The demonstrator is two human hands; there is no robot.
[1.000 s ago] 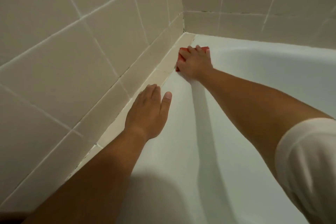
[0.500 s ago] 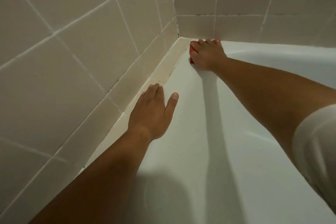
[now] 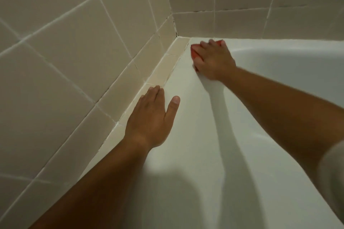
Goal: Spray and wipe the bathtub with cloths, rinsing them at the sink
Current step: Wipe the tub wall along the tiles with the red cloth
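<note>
My right hand lies flat on a red cloth and presses it onto the white bathtub's rim, close to the tiled corner. Only the cloth's left edge and a bit between my fingertips show; the rest is under the hand. My left hand rests flat with straight fingers on the same rim, nearer to me, its fingertips at the beige ledge. It holds nothing.
Beige tiled walls rise on the left and behind, meeting at the corner. The tub's basin drops away on the right. My white sleeve shows at the right edge.
My right hand has slid the red cloth along the rim into the corner, so less of the cloth shows. My left hand has stayed in place.
</note>
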